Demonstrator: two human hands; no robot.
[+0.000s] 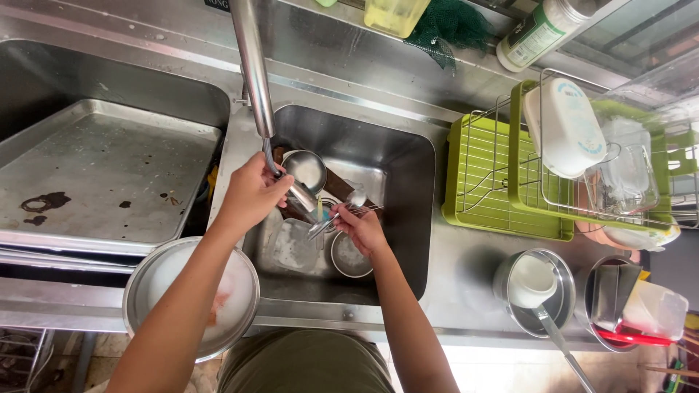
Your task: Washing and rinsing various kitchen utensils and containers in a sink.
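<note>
Over a steel sink [408, 189], the left hand [251, 195] grips the faucet's spray hose [271, 156] while the right hand [359, 227] pinches spoons [342, 207] beneath it. Cups and bowls remain unwashed below; the drying rack [484, 182] holds several containers.

Single head-worn view, looking almost straight down from above the steel sink [408, 156], close enough for forearms to fill the lower middle. Facing the back ledge at twelve o'clock. Green drying rack [480, 211] out at three o'clock, flat metal tray [109, 175] at nine o'clock, counter edge and own torso at six o'clock. No second view to overlap.
</note>
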